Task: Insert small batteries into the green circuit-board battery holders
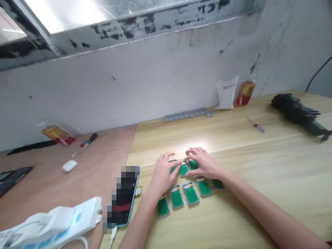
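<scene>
Small grey cases with green circuit boards lie in two rows on the wooden table, several with a battery at the top end. One green circuit board (pixel 184 169) in the upper row sits between my two hands. My left hand (pixel 164 173) has thumb and index finger at its left edge. The thumb and index finger of my right hand (pixel 204 164) curve round its right side. Beside it, another board (pixel 193 165) is partly under my right hand. In the nearer row are a board (pixel 176 197), a second board (pixel 191 194) and others, some partly covered by my arms.
A phone (pixel 127 197) with a plugged cable lies left, beside small batteries (pixel 138 191). Further left are a white power strip (pixel 77 218), a white case (pixel 70 166) and screwdrivers (pixel 90 139). Grey covers (pixel 186 114) line the wall; a black folded umbrella-like bundle (pixel 295 109) lies right.
</scene>
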